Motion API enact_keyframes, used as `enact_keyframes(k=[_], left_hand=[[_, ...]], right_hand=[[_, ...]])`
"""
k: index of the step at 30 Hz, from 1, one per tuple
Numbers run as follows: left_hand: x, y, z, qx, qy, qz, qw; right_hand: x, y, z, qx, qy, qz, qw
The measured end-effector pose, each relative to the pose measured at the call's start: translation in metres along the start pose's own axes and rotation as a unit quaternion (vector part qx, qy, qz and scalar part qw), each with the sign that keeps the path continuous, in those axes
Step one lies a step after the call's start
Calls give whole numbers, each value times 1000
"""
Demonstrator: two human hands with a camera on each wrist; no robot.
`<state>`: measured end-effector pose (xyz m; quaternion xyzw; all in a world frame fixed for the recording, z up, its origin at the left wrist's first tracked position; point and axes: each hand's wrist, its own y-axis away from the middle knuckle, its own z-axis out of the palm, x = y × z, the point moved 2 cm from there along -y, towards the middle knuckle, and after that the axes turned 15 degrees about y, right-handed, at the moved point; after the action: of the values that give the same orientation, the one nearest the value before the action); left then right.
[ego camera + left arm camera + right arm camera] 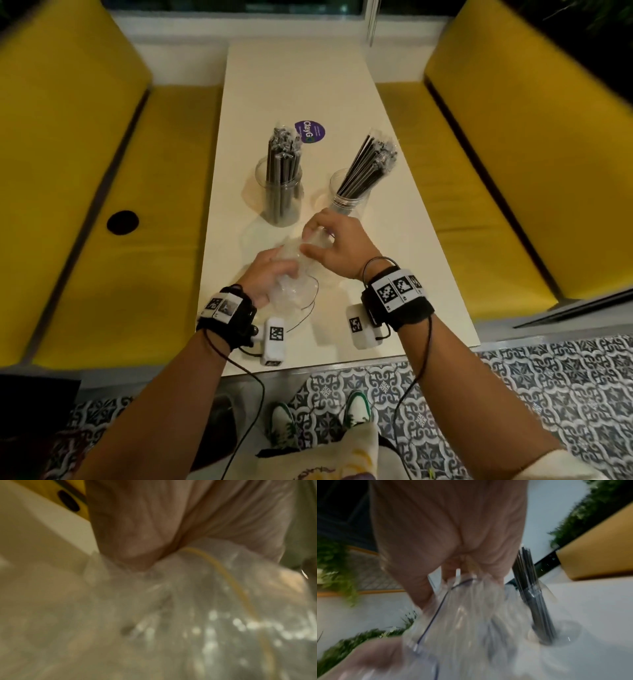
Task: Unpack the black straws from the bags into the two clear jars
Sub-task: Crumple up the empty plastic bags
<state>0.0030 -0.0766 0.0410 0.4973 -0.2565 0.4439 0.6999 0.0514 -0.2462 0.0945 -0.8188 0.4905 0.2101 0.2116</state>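
Two clear jars (279, 192) upright, full of wrapped black straws (368, 164). Crinkled empty bag (294, 270) (thin, glossy) pinched by left hand (265, 277) and right hand (337, 245).

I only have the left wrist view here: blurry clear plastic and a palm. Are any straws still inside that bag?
Observer: None show; in the head view the clear bag looks empty and crumpled.
Operator: Is only the left hand on it?
Observer: No, the right hand grips its far end.
Operator: Where are the straws?
Observer: Standing in two clear jars: the left jar and the right jar, both beyond the hands.
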Motion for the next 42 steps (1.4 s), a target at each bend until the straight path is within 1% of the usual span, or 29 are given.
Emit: enact_keyframes(k=[1,3,4,5,6,8,9,11,12,15,17,18,20,22,24,25,26,28,30,31,32,34,35,36,37,38,39,40,42], left_hand=[[5,2,4,4,34,9,999],[10,-3,8,49,106,19,993],[14,-5,11,74,150,19,986],[16,-8,13,93,191,13,977],[16,-11,14,103,225,-2,969],[19,-7,22,110,252,-28,961],[19,-7,24,111,259,-40,959],[21,-5,32,83,267,-62,958],[21,-4,34,69,271,-70,958],[24,1,40,42,285,-68,955],[23,3,43,34,266,-59,962],[19,2,44,41,237,-51,969],[7,-6,45,97,134,-12,986],[-4,-9,50,157,33,51,986],[-10,-7,58,197,-57,111,972],[-11,-6,59,212,-79,148,963],[-12,-8,58,213,-73,182,957],[-11,-12,53,166,-1,244,956],[-9,-17,48,110,47,277,953],[-7,-18,47,109,54,289,949],[-7,-18,47,128,61,299,944],[-5,-19,49,190,77,310,928],[-4,-20,50,229,71,309,920],[-4,-20,52,259,61,312,912],[-4,-21,54,283,50,309,907],[-6,-23,56,300,54,301,904],[-8,-23,58,309,75,285,904],[-11,-24,61,308,106,264,908],[-20,-26,68,267,169,219,923]], right_hand=[[1,4,3,50,-31,31,998],[5,15,12,129,-115,116,978],[5,19,18,150,-155,152,964],[4,23,23,158,-182,173,955],[1,27,28,156,-198,175,952],[-10,32,33,128,-209,137,960],[-15,35,35,107,-198,108,968],[-18,38,40,73,-138,66,986],[-17,39,41,74,-116,61,989],[-2,35,40,141,-122,75,980],[11,33,40,169,-142,121,968],[18,32,39,179,-165,159,957],[27,29,37,178,-246,235,923],[27,25,38,153,-362,291,872],[21,23,41,123,-471,325,810],[16,23,41,102,-506,331,790],[13,24,42,75,-528,328,780],[7,27,43,9,-550,310,775],[7,29,42,-49,-549,293,781],[7,29,41,-70,-530,288,794],[8,29,39,-89,-502,285,811],[8,32,29,-110,-454,263,844],[7,34,23,-113,-425,233,867],[8,36,19,-113,-374,193,900],[11,38,17,-106,-301,154,935],[15,38,16,-82,-227,126,962],[19,38,14,-50,-177,113,976],[23,36,14,-19,-163,113,980],[30,34,13,26,-198,123,972]])
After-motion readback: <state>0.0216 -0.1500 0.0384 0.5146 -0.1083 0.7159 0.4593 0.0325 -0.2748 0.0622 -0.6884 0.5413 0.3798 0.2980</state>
